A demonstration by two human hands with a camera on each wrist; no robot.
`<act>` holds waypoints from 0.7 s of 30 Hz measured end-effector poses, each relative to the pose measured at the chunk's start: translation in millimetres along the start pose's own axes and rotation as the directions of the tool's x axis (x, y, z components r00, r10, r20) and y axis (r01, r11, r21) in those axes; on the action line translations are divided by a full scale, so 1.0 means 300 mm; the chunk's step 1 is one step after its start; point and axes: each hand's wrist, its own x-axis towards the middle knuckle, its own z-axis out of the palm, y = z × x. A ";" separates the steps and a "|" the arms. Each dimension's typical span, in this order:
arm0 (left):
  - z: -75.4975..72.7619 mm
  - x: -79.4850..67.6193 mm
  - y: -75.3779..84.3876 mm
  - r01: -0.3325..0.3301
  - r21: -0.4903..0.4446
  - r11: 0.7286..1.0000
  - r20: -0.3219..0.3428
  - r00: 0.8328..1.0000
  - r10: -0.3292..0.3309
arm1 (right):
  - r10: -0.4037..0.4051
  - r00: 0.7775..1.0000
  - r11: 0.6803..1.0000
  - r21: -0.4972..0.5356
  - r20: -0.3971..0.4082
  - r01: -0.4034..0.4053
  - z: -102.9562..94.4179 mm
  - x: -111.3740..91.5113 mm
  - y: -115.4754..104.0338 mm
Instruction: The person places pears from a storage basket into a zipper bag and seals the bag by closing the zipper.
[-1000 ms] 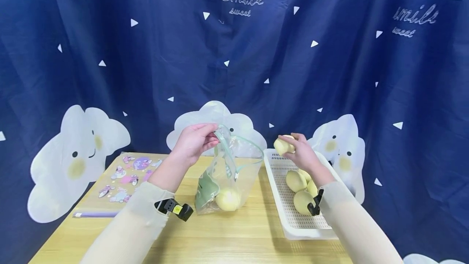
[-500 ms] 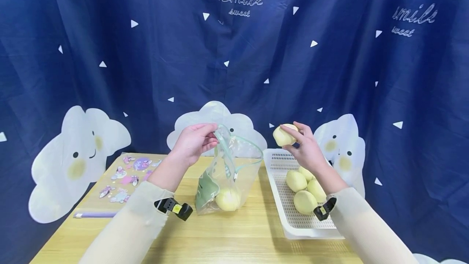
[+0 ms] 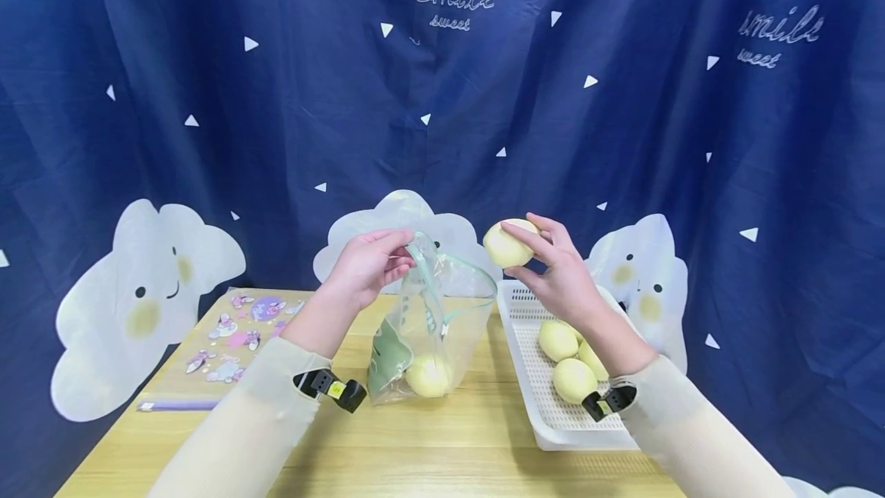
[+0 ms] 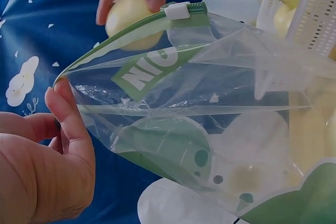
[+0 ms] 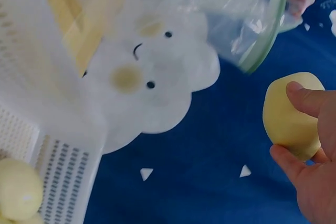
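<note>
So, nearest in were two pale sleeves [image 3: 228,429], a little black camera [image 3: 332,390] strapped at each wrist, above a wooden table [image 3: 415,467]. On the right sat a white slotted basket [image 3: 588,440] with several pale yellow fruits [image 3: 574,381] in it. In the middle, a clear zip bag [image 3: 392,352] rested on the wood, mouth open, one yellow fruit [image 3: 429,375] at the bottom. Off to the left lay a flat printed pouch [image 3: 224,348] with a purple edge. Left hand [image 3: 366,267] was pinching the bag's top rim. Right hand [image 3: 563,275] had another fruit [image 3: 507,243] between thumb and fingers, raised just beside the bag's mouth. Behind everything hung a navy cloud-print curtain [image 3: 442,137].
</note>
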 end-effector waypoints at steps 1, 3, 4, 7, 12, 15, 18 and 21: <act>0.002 -0.001 0.002 -0.001 0.002 1.000 0.000 1.000 0.001 | -0.005 1.000 1.000 0.005 0.004 0.005 0.001 0.003 -0.012; 0.005 -0.002 0.007 -0.005 0.004 1.000 -0.003 1.000 0.005 | -0.010 1.000 1.000 0.022 0.009 0.010 0.004 0.009 -0.037; 0.005 -0.002 0.009 -0.007 0.007 1.000 -0.004 1.000 0.007 | -0.017 1.000 0.999 0.030 0.011 0.017 0.005 0.011 -0.048; 0.008 -0.005 0.015 -0.015 0.017 1.000 -0.007 1.000 0.015 | -0.035 0.999 0.998 0.057 0.013 0.035 0.009 0.016 -0.078; 0.011 -0.007 0.019 -0.023 0.025 0.999 -0.008 1.000 0.023 | -0.038 0.998 0.996 0.087 0.057 0.033 0.020 0.019 -0.112; 0.010 -0.007 0.017 -0.021 0.023 1.000 -0.007 1.000 0.021 | -0.018 0.995 0.995 0.104 0.101 0.008 0.032 0.018 -0.126; 0.010 -0.007 0.015 -0.020 0.024 0.999 -0.005 1.000 0.020 | 0.008 0.989 0.992 0.122 0.146 -0.026 0.046 0.014 -0.141; 0.011 -0.007 0.013 -0.019 0.025 0.999 -0.003 1.000 0.019 | 0.010 0.984 0.992 0.123 0.180 -0.032 0.060 0.009 -0.152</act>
